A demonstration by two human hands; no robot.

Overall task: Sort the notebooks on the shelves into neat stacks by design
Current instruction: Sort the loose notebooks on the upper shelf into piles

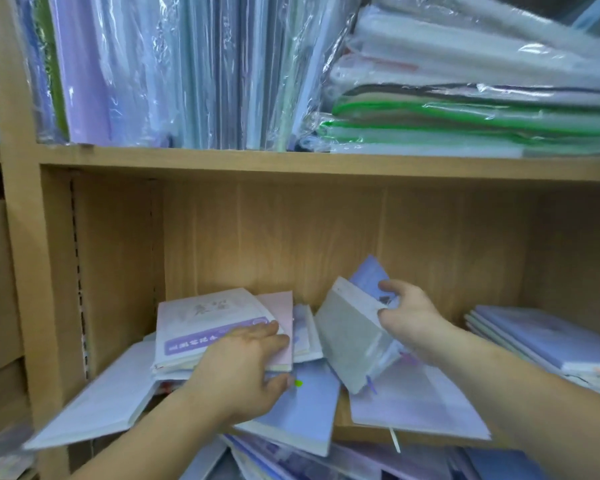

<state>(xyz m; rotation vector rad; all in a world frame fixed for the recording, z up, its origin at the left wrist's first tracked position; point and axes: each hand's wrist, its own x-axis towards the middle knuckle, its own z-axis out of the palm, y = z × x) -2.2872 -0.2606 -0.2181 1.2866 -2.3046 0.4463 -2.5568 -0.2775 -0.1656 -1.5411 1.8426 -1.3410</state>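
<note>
**Notebook sorting on a wooden shelf (291,164)**

At seven o'clock, the left hand (243,362) pinches a loose notebook pile (205,323), fingers on top, thumb beneath. At five o'clock, the right hand (409,313) grips a tilted notebook bundle (350,337). At four o'clock, a neat stack (534,337) lies flat on it.

Tilted notebook bundle (350,336) in right hand (411,317)

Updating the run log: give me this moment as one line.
left hand: grips notebook pile | right hand: holds tilted notebook bundle | right stack: neat | sorting: unfinished
</note>
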